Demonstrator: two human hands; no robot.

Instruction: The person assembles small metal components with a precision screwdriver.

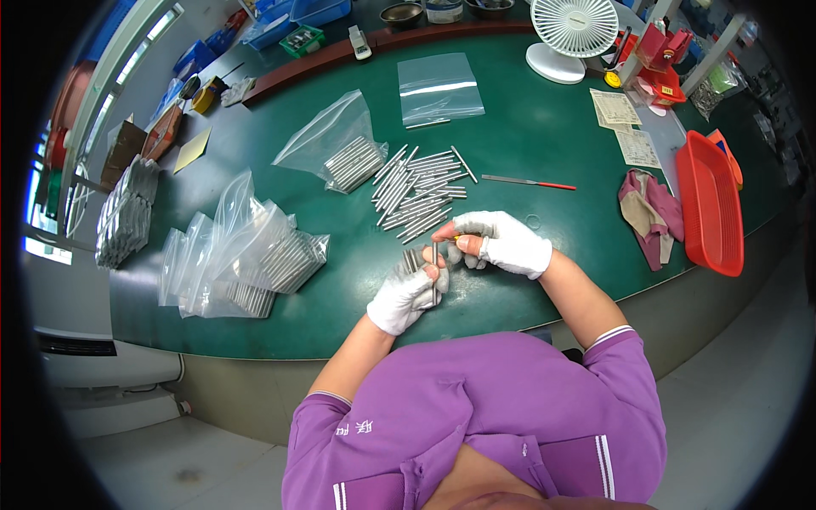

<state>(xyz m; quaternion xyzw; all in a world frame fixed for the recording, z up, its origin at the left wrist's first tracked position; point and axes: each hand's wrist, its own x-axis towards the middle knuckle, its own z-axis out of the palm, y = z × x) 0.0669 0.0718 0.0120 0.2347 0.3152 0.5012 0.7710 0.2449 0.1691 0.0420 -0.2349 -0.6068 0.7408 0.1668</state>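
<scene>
Both my hands wear white gloves with bare fingertips and meet close to the table's near edge. My left hand (pixel 405 293) is closed around several metal rods, with one rod (pixel 436 265) standing upright between thumb and fingers. Pinched in my right hand (pixel 510 245) is a small thing with a yellow part (pixel 457 239), held against that rod's upper end; fingers hide most of it. Just beyond my hands lies a loose pile of silvery metal rods (pixel 416 189). A clear bag (pixel 327 127) partly filled with such rods rests behind the pile on the left.
More clear bags of rods (pixel 255 263) lie at the left. A flat clear bag (pixel 438 81) is at the back. To the right are a red-handled file (pixel 535 183), paper slips (pixel 633 140), a cloth (pixel 650 212), a red tray (pixel 714 212) and a white fan (pixel 571 38).
</scene>
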